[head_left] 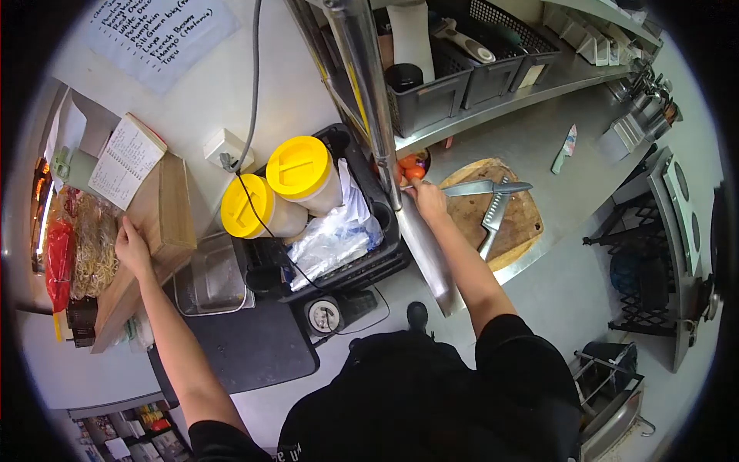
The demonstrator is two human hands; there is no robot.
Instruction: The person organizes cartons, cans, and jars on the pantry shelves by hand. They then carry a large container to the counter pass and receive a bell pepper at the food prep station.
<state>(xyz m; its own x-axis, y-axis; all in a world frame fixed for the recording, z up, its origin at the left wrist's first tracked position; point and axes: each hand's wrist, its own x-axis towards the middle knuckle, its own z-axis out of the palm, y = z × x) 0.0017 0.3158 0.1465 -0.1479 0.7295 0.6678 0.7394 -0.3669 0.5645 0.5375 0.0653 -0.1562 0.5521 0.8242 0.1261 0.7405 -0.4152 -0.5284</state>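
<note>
My left hand (134,246) is at the left, its fingers curled at the edge of a wooden shelf (165,204), beside packs of noodles (94,254) and a red packet (59,258). My right hand (427,199) reaches past a steel post (369,92), its fingers bent and partly hidden beside the post. Tomatoes (414,171) lie just beyond its fingertips. To its right, a kitchen knife (471,188) and a second knife with a dimpled blade (496,209) lie crossed on a round-edged wooden cutting board (514,231).
Two yellow-lidded tubs (299,168) and crumpled plastic bags (339,239) sit in a black crate (391,254). A cable (255,77) hangs in front. Grey baskets (431,104) stand on the upper shelf. A patterned knife (565,150) lies on the steel counter (593,123).
</note>
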